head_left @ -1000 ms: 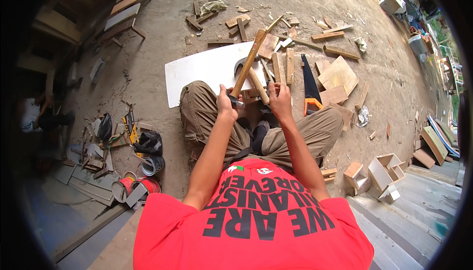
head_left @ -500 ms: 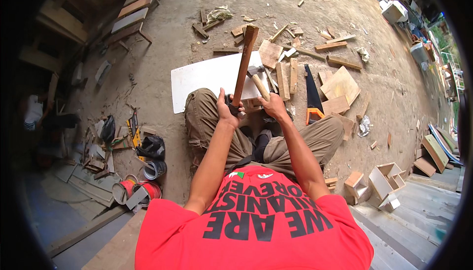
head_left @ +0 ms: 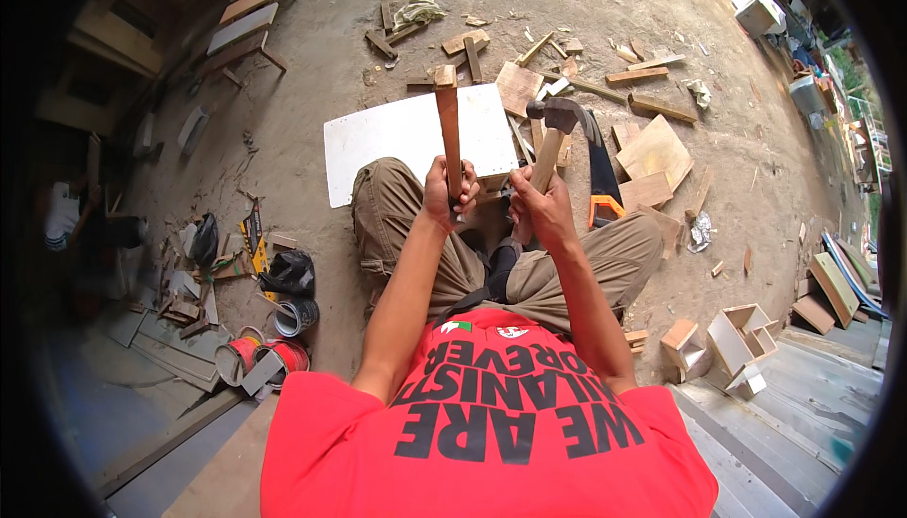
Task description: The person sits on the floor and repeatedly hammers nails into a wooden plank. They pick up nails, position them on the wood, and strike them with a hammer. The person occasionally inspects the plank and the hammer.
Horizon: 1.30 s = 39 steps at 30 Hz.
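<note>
My left hand (head_left: 446, 193) is closed around the lower part of a reddish-brown wooden batten (head_left: 449, 129), which stands nearly upright in front of me. My right hand (head_left: 542, 202) grips the pale wooden handle of a claw hammer (head_left: 548, 145). Its dark head is up, to the right of the batten and apart from it. Beneath and beyond the batten lies a white board (head_left: 378, 145). A handsaw (head_left: 605, 173) with an orange and black handle rests by my right knee, its upper blade close behind the hammer.
Wood offcuts (head_left: 652, 154) lie scattered ahead and to the right. Paint cans (head_left: 283, 355) and a black plastic bag (head_left: 288, 272) stand at the left. A small compartmented wooden box (head_left: 742, 343) sits at the right. A slatted bench (head_left: 248, 22) is at the far left.
The hammer has swung up and to the right, away from the batten, its head now raised. The batten's top has shifted left and it leans less. Both hands keep their hold.
</note>
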### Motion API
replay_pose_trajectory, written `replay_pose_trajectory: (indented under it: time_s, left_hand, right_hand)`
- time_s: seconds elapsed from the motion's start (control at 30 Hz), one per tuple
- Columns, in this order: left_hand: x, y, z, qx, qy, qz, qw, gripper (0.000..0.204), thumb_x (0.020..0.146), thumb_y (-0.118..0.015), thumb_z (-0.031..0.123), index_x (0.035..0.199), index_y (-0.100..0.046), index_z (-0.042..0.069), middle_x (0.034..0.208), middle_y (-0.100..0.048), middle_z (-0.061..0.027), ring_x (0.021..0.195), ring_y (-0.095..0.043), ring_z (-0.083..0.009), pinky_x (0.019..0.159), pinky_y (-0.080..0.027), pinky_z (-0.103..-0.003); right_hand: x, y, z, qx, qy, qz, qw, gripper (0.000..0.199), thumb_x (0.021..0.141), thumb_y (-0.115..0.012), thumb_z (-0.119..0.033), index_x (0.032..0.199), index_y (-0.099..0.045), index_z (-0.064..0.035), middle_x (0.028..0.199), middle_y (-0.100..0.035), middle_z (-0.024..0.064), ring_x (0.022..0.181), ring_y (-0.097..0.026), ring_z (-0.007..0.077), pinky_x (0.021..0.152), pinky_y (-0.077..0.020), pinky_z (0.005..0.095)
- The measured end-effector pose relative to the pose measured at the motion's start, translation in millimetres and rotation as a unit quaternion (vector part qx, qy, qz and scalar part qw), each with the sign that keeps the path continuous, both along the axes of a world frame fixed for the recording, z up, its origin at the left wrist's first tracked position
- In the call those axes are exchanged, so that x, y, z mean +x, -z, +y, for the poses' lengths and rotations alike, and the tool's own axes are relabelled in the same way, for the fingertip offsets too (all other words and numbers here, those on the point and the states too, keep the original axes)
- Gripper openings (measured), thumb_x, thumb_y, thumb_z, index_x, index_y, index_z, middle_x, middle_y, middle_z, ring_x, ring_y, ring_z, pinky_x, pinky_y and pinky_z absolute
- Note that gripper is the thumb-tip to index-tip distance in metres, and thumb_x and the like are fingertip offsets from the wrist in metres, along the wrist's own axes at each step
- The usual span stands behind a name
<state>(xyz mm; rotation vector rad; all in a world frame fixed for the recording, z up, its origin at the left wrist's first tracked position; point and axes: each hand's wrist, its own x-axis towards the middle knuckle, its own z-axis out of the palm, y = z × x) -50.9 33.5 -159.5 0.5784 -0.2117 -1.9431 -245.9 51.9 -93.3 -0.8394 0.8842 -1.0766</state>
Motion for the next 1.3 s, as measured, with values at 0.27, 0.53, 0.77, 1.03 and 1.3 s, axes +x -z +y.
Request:
replay_pose_trajectory:
  time_s: [0.27,0.53,0.77,1.03,1.3]
  left_hand:
    - [-4,0,-1,-0.004,-0.007,-0.055,0.998,0.039,0.097,-0.041,0.038,0.083,-0.057,0.006,0.060,-0.052,-0.0020,0.042,-0.051,-0.0111,0.031,-0.038,-0.024]
    - [-12,13,-5,0.050,-0.061,-0.161,0.984,0.045,0.095,-0.049,0.051,0.085,-0.060,0.008,0.068,-0.062,-0.0026,0.050,-0.057,-0.0140,0.046,-0.047,-0.027]
    - [2,23,-28,-0.029,-0.160,-0.387,0.908,0.064,0.101,-0.037,0.057,0.118,-0.061,0.000,0.116,-0.065,-0.0138,0.117,-0.054,-0.0218,0.104,-0.036,-0.035]
    - [0,-92,-59,-0.412,-0.126,-0.508,0.746,0.054,0.081,-0.082,0.018,0.128,-0.061,0.004,0.129,-0.062,-0.0109,0.117,-0.058,-0.0189,0.100,-0.045,-0.034]
    - [12,-52,-86,-0.368,-0.173,-0.491,0.771,0.023,0.089,-0.073,0.011,0.108,-0.064,0.002,0.100,-0.071,-0.0056,0.097,-0.065,-0.0125,0.092,-0.051,-0.032]
  right_hand:
    - [17,-43,11,-0.156,0.000,-0.009,0.988,0.029,0.084,-0.076,-0.001,0.094,-0.049,-0.0042,0.122,-0.061,0.0224,0.062,-0.064,0.0084,0.051,-0.0512,0.0219]
    - [41,-74,-1,-0.158,0.055,0.046,0.985,0.023,0.087,-0.076,-0.008,0.092,-0.054,-0.0022,0.100,-0.072,0.0172,0.062,-0.062,0.0071,0.052,-0.0488,0.0207]
    - [49,-43,-32,-0.176,0.092,0.039,0.979,0.017,0.089,-0.073,-0.005,0.086,-0.056,-0.0029,0.099,-0.073,0.0153,0.062,-0.062,0.0061,0.052,-0.0486,0.0201]
    - [50,-5,-88,-0.190,0.029,0.092,0.977,0.020,0.084,-0.078,-0.010,0.093,-0.061,-0.0010,0.067,-0.061,-0.0003,0.061,-0.060,0.0067,0.051,-0.0461,0.0216]
    - [-1,-31,-82,-0.200,0.019,0.237,0.950,0.024,0.092,-0.072,-0.024,0.088,-0.058,-0.0055,0.066,-0.052,-0.0038,0.058,-0.045,0.0043,0.050,-0.0353,0.0237]
